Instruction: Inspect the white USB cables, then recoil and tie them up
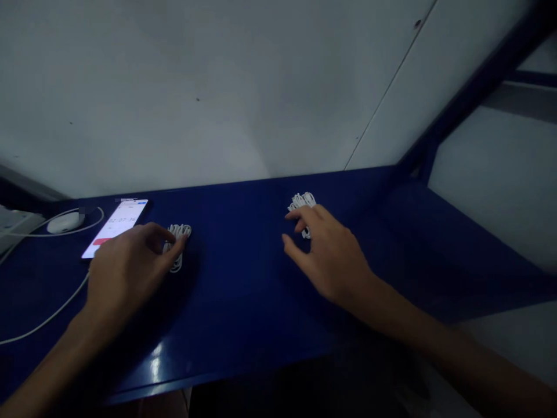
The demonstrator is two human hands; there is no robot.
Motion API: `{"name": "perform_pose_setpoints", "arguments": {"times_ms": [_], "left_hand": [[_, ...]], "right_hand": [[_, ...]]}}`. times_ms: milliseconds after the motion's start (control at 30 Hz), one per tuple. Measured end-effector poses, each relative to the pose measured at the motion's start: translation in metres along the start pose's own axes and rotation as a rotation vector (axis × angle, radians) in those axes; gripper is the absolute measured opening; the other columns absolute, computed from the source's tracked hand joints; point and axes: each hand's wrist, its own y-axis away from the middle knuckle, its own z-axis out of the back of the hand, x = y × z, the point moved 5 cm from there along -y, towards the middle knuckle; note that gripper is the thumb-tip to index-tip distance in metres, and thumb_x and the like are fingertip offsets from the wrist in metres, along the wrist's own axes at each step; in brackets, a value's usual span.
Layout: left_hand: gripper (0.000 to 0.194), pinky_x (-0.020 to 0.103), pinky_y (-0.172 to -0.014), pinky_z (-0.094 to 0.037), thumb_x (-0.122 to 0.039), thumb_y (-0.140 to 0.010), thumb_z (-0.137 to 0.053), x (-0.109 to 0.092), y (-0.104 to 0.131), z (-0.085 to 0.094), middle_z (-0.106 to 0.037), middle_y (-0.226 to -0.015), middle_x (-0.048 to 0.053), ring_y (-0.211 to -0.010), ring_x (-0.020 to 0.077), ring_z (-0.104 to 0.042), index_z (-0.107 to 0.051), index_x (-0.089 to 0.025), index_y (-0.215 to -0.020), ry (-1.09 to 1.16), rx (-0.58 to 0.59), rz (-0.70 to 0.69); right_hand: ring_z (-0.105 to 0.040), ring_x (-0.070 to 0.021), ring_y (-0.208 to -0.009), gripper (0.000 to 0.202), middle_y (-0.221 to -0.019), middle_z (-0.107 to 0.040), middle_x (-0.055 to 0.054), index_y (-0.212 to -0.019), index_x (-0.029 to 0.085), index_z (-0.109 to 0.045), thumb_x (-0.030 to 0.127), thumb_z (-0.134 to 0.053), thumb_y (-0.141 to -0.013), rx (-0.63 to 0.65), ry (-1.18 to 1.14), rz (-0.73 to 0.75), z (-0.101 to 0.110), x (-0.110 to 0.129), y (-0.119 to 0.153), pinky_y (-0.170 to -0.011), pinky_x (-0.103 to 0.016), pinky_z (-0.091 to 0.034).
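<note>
A coiled white cable bundle (176,264) is at the left of the blue tabletop (243,278), partly covered by my left hand (130,261). The thumb and fingers of that hand are closed around the bundle's upper part. Farther right, a second white coiled bundle (303,200) lies near the back of the tabletop. Over its lower part hovers my right hand (326,249), thumb and fingers apart, with nothing between them.
A lit phone (126,215) showing a timer lies left, partly behind my left hand. Beside it are a rounded white device (65,222) and a loose white cable (56,313). A pale wall (195,133) rises behind; a blue frame bar (470,93) slants at right.
</note>
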Motion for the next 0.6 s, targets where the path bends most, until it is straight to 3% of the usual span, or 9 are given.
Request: {"name": "perform_pose_setpoints", "arguments": {"times_ms": [133, 233, 367, 467, 533, 600], "left_hand": [[0.044, 0.037, -0.061, -0.032, -0.063, -0.101, -0.059, -0.005, -0.002, -0.006, -0.077, -0.09, 0.013, -0.074, 0.0329, -0.065, -0.079, -0.024, -0.092, -0.139, -0.063, -0.046], [0.048, 0.035, -0.059, -0.028, -0.064, -0.101, -0.059, -0.004, -0.005, -0.009, -0.077, -0.093, 0.014, -0.07, 0.0324, -0.063, -0.081, -0.023, -0.088, -0.215, -0.042, -0.02], [0.048, 0.034, -0.059, -0.027, -0.062, -0.102, -0.058, -0.01, -0.005, -0.017, -0.076, -0.091, 0.012, -0.066, 0.0273, -0.06, -0.079, -0.023, -0.082, -0.231, -0.023, -0.053], [0.049, 0.036, -0.062, -0.033, -0.062, -0.103, -0.058, -0.024, -0.002, -0.024, -0.077, -0.09, 0.01, -0.068, 0.0274, -0.064, -0.075, -0.024, -0.078, -0.098, -0.014, -0.093], [0.04, 0.037, -0.065, -0.039, -0.059, -0.101, -0.065, -0.039, -0.002, -0.027, -0.078, -0.085, 0.008, -0.073, 0.03, -0.069, -0.075, -0.025, -0.083, 0.059, -0.007, -0.112], [0.031, 0.037, -0.068, -0.047, -0.056, -0.099, -0.07, -0.055, -0.003, -0.035, -0.08, -0.083, 0.005, -0.075, 0.029, -0.074, -0.077, -0.026, -0.095, 0.325, 0.089, -0.106]], "right_hand": [[-0.066, -0.0139, -0.066, 0.027, -0.125, -0.069, -0.012, -0.13, 0.017, -0.071, 0.029, -0.067, -0.106, 0.186, -0.071, 0.075, -0.016, 0.023, 0.022, -0.063, -0.037, -0.059], [-0.068, -0.0166, -0.072, 0.027, -0.124, -0.067, -0.012, -0.131, 0.016, -0.071, 0.029, -0.062, -0.109, 0.315, -0.064, 0.138, -0.023, 0.036, 0.033, -0.063, -0.038, -0.061], [-0.068, -0.0165, -0.073, 0.025, -0.123, -0.067, -0.012, -0.127, 0.015, -0.072, 0.029, -0.058, -0.112, 0.358, -0.08, 0.222, -0.025, 0.044, 0.035, -0.061, -0.037, -0.059], [-0.067, -0.0167, -0.071, 0.022, -0.118, -0.07, -0.01, -0.122, 0.015, -0.073, 0.029, -0.059, -0.111, 0.351, -0.103, 0.257, -0.026, 0.045, 0.024, -0.061, -0.037, -0.056], [-0.068, -0.0188, -0.075, 0.022, -0.113, -0.072, -0.009, -0.119, 0.016, -0.074, 0.031, -0.059, -0.111, 0.349, -0.143, 0.204, -0.028, 0.041, 0.008, -0.065, -0.038, -0.055], [-0.071, -0.0225, -0.085, 0.029, -0.11, -0.075, -0.009, -0.116, 0.017, -0.074, 0.042, -0.06, -0.111, 0.351, -0.234, 0.148, -0.032, 0.034, -0.012, -0.072, -0.039, -0.055]]}}
